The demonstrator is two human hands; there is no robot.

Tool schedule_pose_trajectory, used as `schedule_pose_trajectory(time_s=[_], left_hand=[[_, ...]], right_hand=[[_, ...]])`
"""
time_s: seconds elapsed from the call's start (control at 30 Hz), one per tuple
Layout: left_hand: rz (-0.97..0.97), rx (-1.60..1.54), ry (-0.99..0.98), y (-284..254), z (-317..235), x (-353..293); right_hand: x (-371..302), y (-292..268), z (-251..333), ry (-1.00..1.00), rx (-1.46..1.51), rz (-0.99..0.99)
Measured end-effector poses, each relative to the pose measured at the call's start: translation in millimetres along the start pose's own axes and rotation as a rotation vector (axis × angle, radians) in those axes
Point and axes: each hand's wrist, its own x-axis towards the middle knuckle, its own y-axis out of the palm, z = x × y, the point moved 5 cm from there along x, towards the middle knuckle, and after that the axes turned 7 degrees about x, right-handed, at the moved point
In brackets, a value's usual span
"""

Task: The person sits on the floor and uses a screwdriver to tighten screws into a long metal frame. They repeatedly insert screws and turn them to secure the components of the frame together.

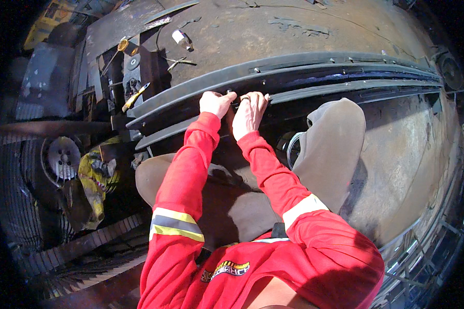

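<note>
A long dark steel channel (180, 98) with several small bolts along it runs across in front of me. My left hand (216, 104) is closed at its near side, with thumb and fingers pinched by a small dark stub. Close to its right, my right hand (250, 114) has its fingers curled over the near rail (314, 92) of the channel. Whatever small part lies between the fingertips of either hand is hidden or too small to make out.
At the far left lie a white bottle (181, 38), an amber-coloured can (128, 47) and a yellow-handled brush (135, 98). Nearer on the left are a round metal disc (63, 157) and a yellow-and-grey cloth (93, 177). A ring-shaped coil (294, 149) sits by my right knee.
</note>
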Motion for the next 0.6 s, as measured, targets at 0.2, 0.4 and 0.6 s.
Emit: schedule_pose_trajectory(time_s=[0.2, 0.4, 0.6], left_hand=[[0.098, 0.231, 0.015, -6.3, -27.0, -14.4], [0.144, 0.183, 0.119, 3.8, -19.7, -4.6], [0.143, 0.060, -0.038, -5.4, -13.2, -5.6]], right_hand=[[-3.9, 11.7, -18.9, -0.056, -0.015, -0.042], [-8.2, 13.7, -17.3, -0.090, -0.068, -0.041], [-4.9, 16.3, -10.5, -0.089, -0.161, 0.064]])
